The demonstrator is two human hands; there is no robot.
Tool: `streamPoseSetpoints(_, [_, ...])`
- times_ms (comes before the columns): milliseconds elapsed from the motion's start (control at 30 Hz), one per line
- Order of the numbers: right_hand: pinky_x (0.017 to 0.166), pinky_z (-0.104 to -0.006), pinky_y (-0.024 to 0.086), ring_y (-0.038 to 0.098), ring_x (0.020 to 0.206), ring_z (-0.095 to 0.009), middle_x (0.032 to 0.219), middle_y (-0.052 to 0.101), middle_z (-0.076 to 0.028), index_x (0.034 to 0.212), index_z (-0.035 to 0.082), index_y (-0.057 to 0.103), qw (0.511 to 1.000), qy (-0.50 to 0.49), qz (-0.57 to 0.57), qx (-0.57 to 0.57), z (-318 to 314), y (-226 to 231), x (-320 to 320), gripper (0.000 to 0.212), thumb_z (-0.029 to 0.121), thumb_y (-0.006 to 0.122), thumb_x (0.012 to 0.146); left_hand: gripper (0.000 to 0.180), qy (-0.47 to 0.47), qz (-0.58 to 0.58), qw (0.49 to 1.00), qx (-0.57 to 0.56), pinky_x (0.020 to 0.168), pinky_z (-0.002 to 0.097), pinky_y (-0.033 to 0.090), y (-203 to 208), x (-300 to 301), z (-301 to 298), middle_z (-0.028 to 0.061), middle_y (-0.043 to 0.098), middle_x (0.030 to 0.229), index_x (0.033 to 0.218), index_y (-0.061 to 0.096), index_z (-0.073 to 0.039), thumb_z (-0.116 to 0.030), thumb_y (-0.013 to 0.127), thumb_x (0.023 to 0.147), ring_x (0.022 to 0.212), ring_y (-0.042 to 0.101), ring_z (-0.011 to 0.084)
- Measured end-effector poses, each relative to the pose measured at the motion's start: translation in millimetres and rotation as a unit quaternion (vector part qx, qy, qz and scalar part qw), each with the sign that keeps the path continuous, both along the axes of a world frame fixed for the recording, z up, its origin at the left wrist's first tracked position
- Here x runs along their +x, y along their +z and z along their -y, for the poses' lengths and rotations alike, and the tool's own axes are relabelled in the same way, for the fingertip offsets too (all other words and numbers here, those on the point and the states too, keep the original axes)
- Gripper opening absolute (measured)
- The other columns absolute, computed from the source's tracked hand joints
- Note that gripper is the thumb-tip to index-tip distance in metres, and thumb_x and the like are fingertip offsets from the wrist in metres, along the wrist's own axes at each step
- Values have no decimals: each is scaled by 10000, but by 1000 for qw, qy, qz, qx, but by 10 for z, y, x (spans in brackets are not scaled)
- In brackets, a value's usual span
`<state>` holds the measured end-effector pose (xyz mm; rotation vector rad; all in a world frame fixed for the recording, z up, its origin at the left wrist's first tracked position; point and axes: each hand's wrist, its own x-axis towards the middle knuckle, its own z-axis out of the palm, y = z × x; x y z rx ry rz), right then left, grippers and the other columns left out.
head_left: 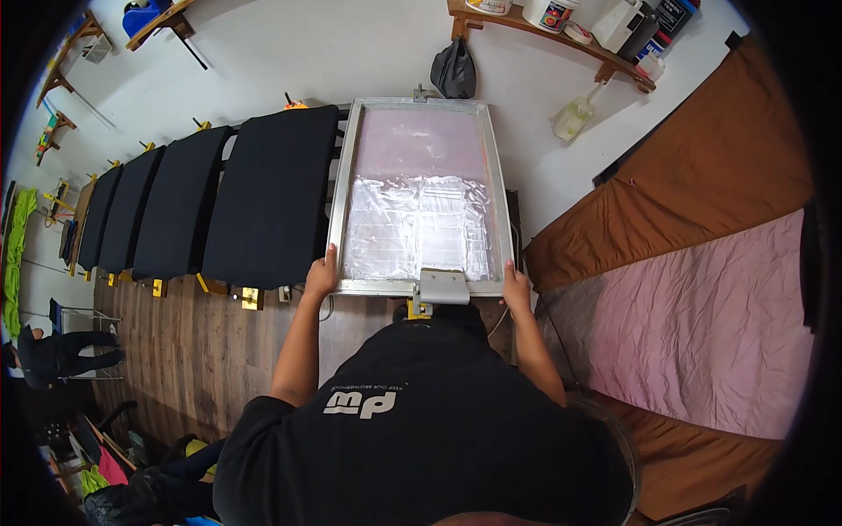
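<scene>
Gripping screen (pixel 419 158): hands (pixel 323 275) at side edges | left: narrow gap, black board (pixel 272 195)

Fingertips of your left hand (pixel 323 275) and right hand (pixel 517 287), thumbs aside, are out of sight under the metal frame (pixel 377 287), which hides whatever lies beneath. The picture's top edge crops white tubs (pixel 537 12); far left, another person (pixel 61 353) appears too small for detail.

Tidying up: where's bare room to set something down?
Bare wooden floor lies between the black boards, left forearm and lower-left clutter. The upper-right shelf is crowded with containers; left hand and right hand hold the framed screen.
</scene>
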<state>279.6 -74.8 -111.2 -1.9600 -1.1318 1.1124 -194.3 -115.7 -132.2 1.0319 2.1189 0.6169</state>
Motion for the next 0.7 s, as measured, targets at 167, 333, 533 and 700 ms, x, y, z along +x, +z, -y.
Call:
streamPoseSetpoints(167, [419,-357,516,620,523,-238,679,587,-112,909,-58,638,1000,6,-12,-3,-8,-90,21,721,637,470,1000,934,-14,-4,1000,-3,1005,502,455,-113,-29,-9,379,658,1060,1020,707,105,-713,255,1006,1142,605,515])
streamPoseSetpoints(333, [404,-367,512,647,531,-261,689,607,-149,942,-53,630,1000,19,16,3,-20,-179,31,732,651,440,1003,916,-32,-21,999,-15,1000,520,458,-80,1,4,377,659,1067,1033,711,92,-697,246,1012,1132,608,520])
streamPoseSetpoints(533, [528,-457,561,716,699,-397,838,686,-287,1034,-39,620,992,49,101,-64,-12,18,-68,739,655,366,1018,892,-7,-136,989,-56,940,566,492,131,147,51,354,680,1035,984,727,57,-683,232,1015,1063,647,507])
streamPoseSetpoints(700, [515,-461,539,645,469,-343,641,651,-218,994,-22,602,949,47,297,97,-17,-610,80,652,580,358,1050,870,-30,-156,986,-55,898,562,517,159,177,9,336,692,1025,965,735,40,-676,245,1017,1015,666,501])
